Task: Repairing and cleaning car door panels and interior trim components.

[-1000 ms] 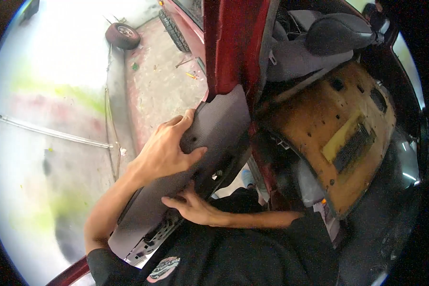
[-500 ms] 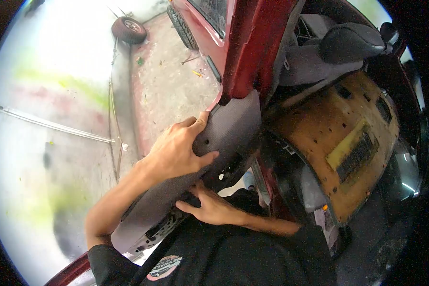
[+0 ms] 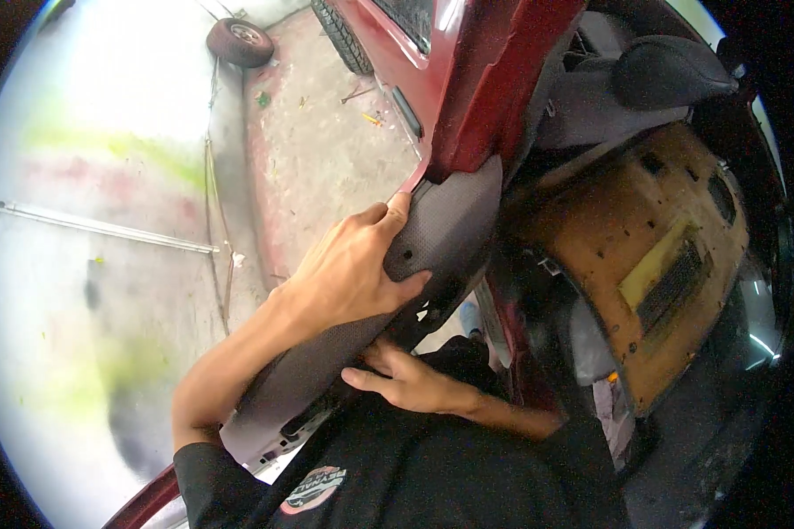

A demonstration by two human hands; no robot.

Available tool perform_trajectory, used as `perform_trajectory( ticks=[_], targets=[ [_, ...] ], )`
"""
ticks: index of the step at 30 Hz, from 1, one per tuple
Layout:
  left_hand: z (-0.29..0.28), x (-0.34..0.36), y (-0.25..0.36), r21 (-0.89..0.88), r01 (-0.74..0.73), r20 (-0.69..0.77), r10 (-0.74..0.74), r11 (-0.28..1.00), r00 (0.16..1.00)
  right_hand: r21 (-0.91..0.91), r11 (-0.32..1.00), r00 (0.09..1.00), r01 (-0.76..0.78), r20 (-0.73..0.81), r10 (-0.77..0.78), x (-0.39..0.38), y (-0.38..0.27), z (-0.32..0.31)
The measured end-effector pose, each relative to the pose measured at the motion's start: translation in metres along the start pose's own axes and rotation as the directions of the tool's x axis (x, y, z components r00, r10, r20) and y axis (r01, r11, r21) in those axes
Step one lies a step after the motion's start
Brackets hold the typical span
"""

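A grey textured door trim panel runs diagonally along the inside of an open dark red car door. My left hand is closed over its upper edge. The index finger points along the edge, while the thumb presses the panel's face near a small dark hole. Lower down, my right hand grips the panel's near side. Its thumb sticks out to the left, and the other fingers are partly hidden behind the panel. Dark openings with bare metal show along the panel's lower edge.
To the right hangs a brown board with cut-outs and a yellow patch. Behind it is a grey car seat. A loose wheel leans by the wall at the upper left. A pale tube is fixed to that wall.
Both hands and the door panel appear slightly further right in the picture, along with the car. Their hold on the panel looks much the same.
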State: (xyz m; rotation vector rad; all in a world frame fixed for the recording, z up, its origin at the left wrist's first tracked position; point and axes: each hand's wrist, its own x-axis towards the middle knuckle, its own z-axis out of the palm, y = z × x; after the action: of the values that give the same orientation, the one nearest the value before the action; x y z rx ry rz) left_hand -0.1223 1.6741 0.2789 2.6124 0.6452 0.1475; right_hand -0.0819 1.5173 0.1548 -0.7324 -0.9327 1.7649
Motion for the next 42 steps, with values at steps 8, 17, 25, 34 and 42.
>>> perform_trajectory(
  ticks=[8, 17, 25, 34, 42],
  targets=[
    [0.000, -0.001, -0.005, -0.026, 0.011, 0.010, -0.011, 1.000, 1.000, 0.252, 0.967, 0.997, -0.037, 0.081, 0.017, -0.003, -0.012, -0.002],
    [-0.003, -0.005, -0.007, -0.004, 0.018, 0.006, -0.018, 1.000, 1.000, -0.557, 0.805, 0.971, -0.204, -0.221, 0.092, -0.030, -0.046, -0.038],
    [0.000, -0.004, -0.005, 0.067, 0.053, 0.045, -0.056, 0.996, 0.997, -0.532, 0.842, 0.967, -0.094, -0.251, -0.050, 0.006, 0.002, -0.013],
    [-0.001, -0.009, -0.003, 0.098, 0.080, 0.066, -0.087, 0.992, 0.994, -0.246, 0.943, 0.963, -0.225, -0.205, 0.176, 0.014, 0.011, -0.012],
    [-0.003, 0.003, -0.005, 0.157, 0.036, 0.077, -0.049, 0.987, 0.996, -0.327, 0.936, 0.982, -0.132, -0.174, 0.077, 0.014, 0.009, -0.025]
  ],
)
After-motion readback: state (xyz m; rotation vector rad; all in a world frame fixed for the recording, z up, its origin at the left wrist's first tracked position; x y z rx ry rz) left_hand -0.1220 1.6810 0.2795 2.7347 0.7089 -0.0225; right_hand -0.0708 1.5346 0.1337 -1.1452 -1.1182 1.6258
